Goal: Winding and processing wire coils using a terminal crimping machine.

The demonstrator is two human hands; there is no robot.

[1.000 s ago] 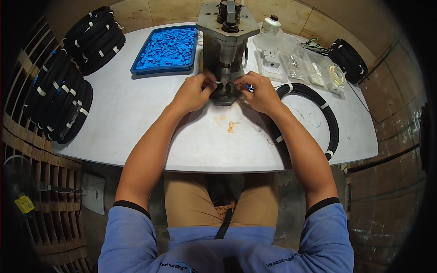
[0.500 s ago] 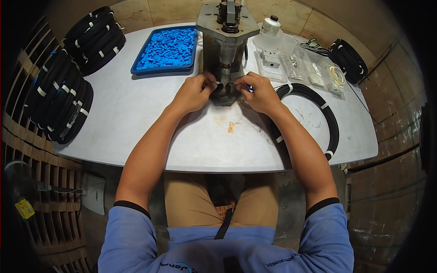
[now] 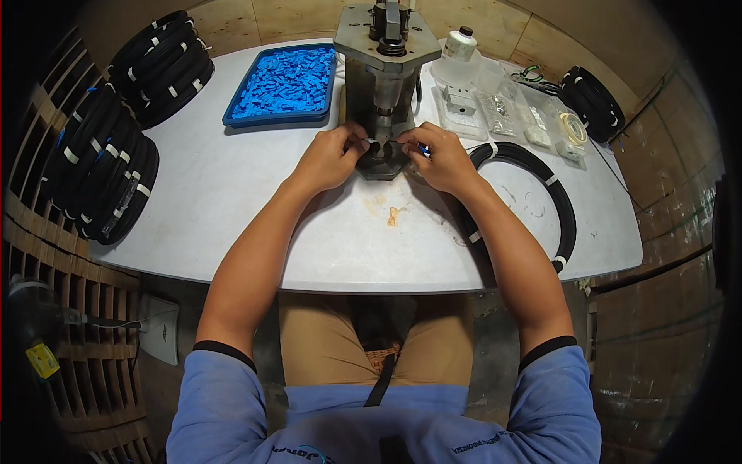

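Note:
A grey metal bench press [image 3: 386, 35] stands at the far middle of the white table, its ram coming down over a small die. To the left of the die, my left hand [image 3: 338, 157] is closed in a pinch. A small pale bit shows at those fingertips, too tiny to name. On the other side, my right hand [image 3: 442, 160] has its thumb and finger together close to the die. Within its curled fingers shows a small blue piece [image 3: 423, 150]. Whatever lies between the two sets of fingertips is mostly hidden.
Left of the press sits a blue tray [image 3: 277, 120] full of small blue pieces. A black cable coil [image 3: 568, 209] lies under my right forearm. Stacked coils [image 3: 100, 166] stand at the left. Plastic containers [image 3: 464, 116], a white bottle [image 3: 461, 44] and a tape roll [image 3: 572, 128] stand at the back right.

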